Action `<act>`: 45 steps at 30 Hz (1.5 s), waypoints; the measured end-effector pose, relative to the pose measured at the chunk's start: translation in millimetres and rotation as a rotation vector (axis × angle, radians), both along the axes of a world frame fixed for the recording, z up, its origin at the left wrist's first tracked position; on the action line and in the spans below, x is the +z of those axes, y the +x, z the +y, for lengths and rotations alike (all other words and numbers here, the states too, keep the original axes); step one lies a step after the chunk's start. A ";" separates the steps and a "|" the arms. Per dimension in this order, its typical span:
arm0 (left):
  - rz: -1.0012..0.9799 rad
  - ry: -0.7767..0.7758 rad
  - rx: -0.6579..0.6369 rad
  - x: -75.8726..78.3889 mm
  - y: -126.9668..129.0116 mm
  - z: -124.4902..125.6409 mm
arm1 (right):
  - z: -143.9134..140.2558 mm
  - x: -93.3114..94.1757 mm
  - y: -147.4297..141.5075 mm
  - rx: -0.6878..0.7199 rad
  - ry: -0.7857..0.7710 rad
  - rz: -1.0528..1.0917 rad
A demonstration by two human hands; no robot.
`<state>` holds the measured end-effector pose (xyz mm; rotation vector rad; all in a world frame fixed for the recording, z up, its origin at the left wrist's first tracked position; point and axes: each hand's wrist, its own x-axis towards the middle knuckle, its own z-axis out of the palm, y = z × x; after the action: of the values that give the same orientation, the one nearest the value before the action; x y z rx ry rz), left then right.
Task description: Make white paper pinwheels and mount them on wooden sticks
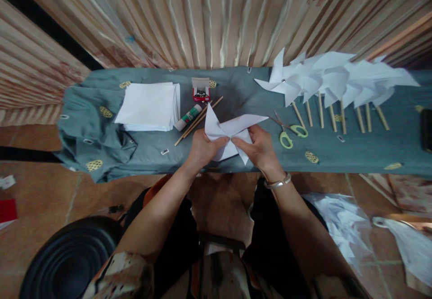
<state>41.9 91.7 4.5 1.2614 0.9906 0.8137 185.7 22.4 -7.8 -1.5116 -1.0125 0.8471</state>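
Observation:
Both my hands hold a white paper pinwheel shape (225, 130) just above the near edge of the table. My left hand (202, 149) pinches its left side, thumb toward the centre. My right hand (259, 147), with a silver bracelet on the wrist, grips the right side and the folded points at the middle. One paper tip sticks up toward the glue stick, another points right toward the scissors.
On the grey-green cloth (354, 148) lie a stack of white paper squares (148, 106), a glue stick (188, 117), wooden sticks (197, 122), a red box of pins (200, 90), yellow-handled scissors (286, 130) and several finished pinwheels on sticks (330, 85). A black stool (70, 258) stands at lower left; paper scraps (340, 227) lie on the floor.

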 end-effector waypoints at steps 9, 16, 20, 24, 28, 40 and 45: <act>-0.041 0.019 0.037 -5.4 -0.9 1.5 | 0.2 0.3 -2.3 0.002 0.056 -0.002; -0.121 -0.003 0.233 2.1 -0.8 7.7 | -11.4 13.0 -3.6 -0.270 0.193 -0.427; -0.128 -0.043 0.265 2.0 -1.3 8.7 | -18.1 20.1 -9.5 -0.246 0.302 -0.672; -0.131 -0.019 0.252 0.4 -0.8 8.1 | -20.5 23.7 -11.3 -0.190 0.343 -0.810; -0.154 -0.017 0.241 1.5 1.3 6.6 | -21.4 24.0 -10.5 -0.173 0.344 -0.885; -0.191 -0.032 0.202 5.1 3.6 3.3 | -20.2 18.8 -19.1 -0.157 0.281 -0.874; -0.192 -0.020 0.203 5.8 3.6 2.4 | -20.5 19.4 -21.0 -0.163 0.248 -0.848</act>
<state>45.5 94.1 10.3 1.0549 0.9781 1.0587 164.8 1.9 11.6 -1.7276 -1.4984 -0.0832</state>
